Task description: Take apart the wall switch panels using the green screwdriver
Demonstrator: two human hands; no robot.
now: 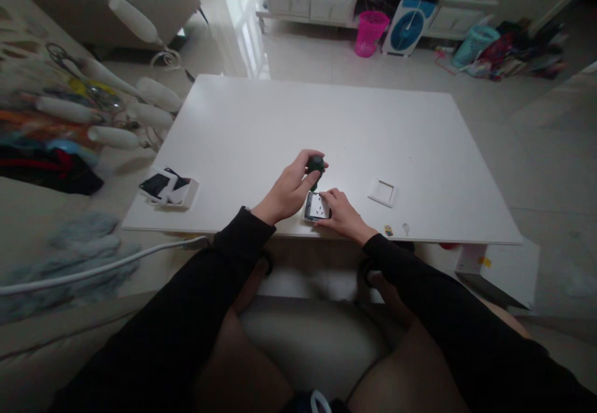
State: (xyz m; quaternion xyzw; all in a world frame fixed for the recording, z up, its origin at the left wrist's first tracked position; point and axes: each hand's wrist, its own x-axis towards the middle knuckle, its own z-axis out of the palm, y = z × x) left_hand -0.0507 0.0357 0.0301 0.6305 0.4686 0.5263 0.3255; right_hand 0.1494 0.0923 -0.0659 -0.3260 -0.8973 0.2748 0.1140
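Observation:
My left hand (296, 186) is wrapped round the thick dark green handle of a screwdriver (316, 164), held upright over the far edge of a wall socket (318, 206). Its tip is too small to make out. The socket is white with dark slots and a dark rim, and sits close to the table's near edge. With thumb and fingers, my right hand (340, 211) grips the socket by its right side. To the right lies a white square cover frame (383, 193) with an opening in its middle.
The white table (280, 120) spreads out before me. Near its front edge lie a small yellow-and-dark piece (388, 230) and a small clear packet (405, 229). An opened white box (170, 188) with dark contents stands at the left. White lamp-like shapes (153, 92) rise beyond the left edge.

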